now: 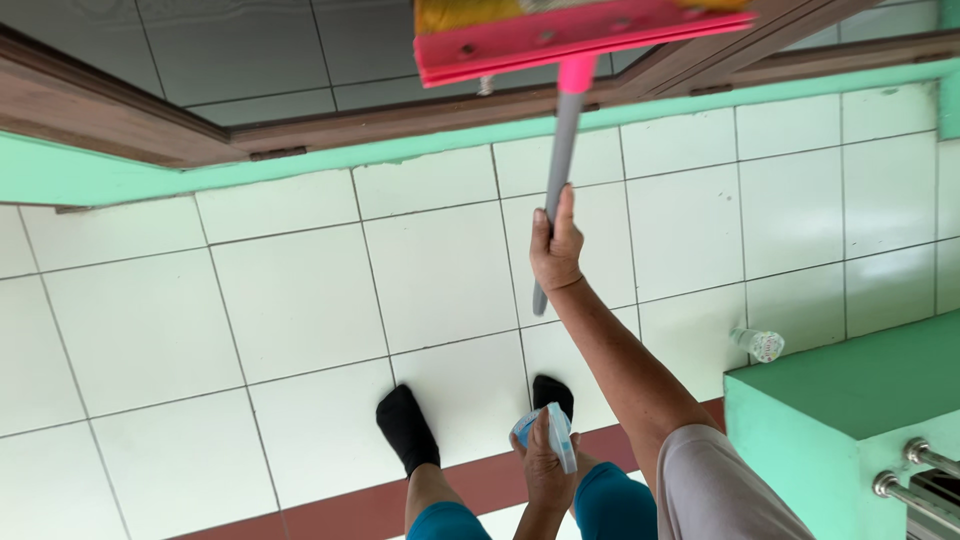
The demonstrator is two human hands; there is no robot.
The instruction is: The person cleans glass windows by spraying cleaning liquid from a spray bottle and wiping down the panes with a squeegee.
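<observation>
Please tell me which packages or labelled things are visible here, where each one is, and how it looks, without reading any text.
Small package: in the left hand, low centre; flat, white and light blue.
Plastic bottle: lying on the white tiled floor beside the green ledge; clear, with a pale label.
No signs or screens.

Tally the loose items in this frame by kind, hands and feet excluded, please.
Window squeegee, pink head, grey handle, held in right hand: 1
Blue-and-white bottle held in left hand: 1
Clear plastic bottle lying on the tiled floor: 1
Total: 3
</observation>
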